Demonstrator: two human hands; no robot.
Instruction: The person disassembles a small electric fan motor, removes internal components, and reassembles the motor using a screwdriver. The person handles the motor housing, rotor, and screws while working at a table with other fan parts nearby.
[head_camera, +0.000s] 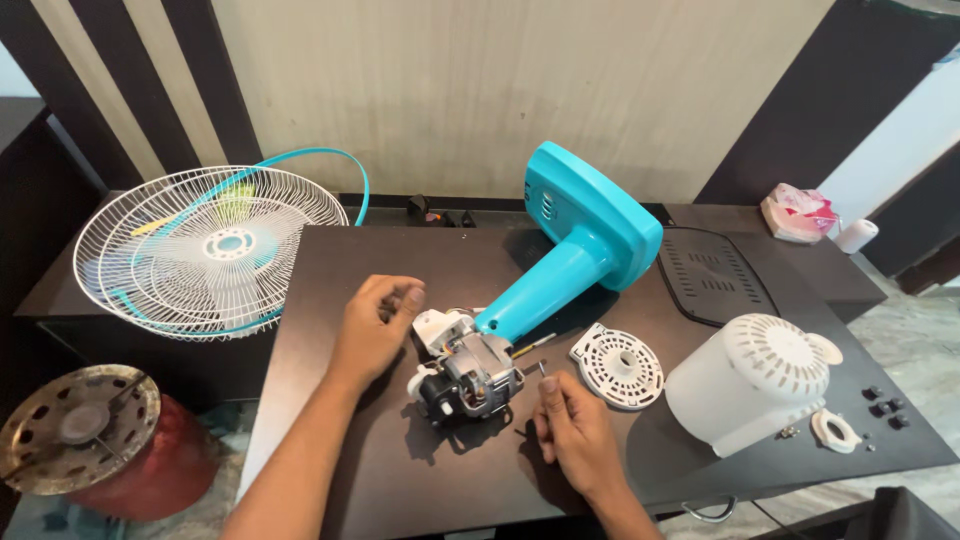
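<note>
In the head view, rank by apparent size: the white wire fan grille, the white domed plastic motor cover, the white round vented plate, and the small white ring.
1. White wire fan grille, at left, farther back.
2. White domed plastic motor cover.
3. White round vented plate.
4. Small white ring, beside the cover.
None look alike enough to tie.

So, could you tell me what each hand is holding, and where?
The right hand pinches a small screw by its lower end. The left hand is curled beside the fan motor; whether it grips anything cannot be told.
</note>
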